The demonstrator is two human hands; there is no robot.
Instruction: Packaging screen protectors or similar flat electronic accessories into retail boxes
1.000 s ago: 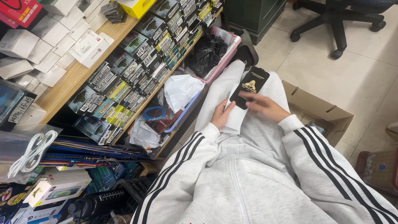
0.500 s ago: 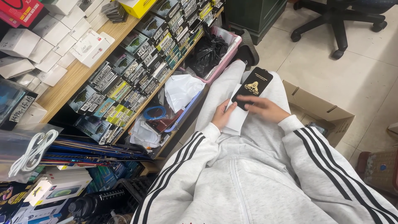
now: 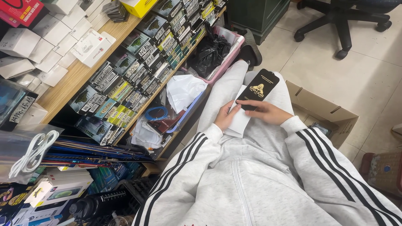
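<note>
A flat black package [image 3: 258, 89] with a gold emblem is held over the lap, its lower end pinched under the fingers of the right hand [image 3: 268, 112], so that most of it projects beyond the fingertips toward the knees. A white sleeve [image 3: 239, 119] (paper or thin card, it cannot be told which) is gripped along its near edge by the left hand [image 3: 225, 117], with thumb and fingers closed on it, and lies just beneath the black package, touching it. Both are carried above grey trousers. An open cardboard box [image 3: 322, 109] is seen on the floor just beside the right arm, and rows of small packaged goods are stacked on the shelf [image 3: 75, 77] to the left.
</note>
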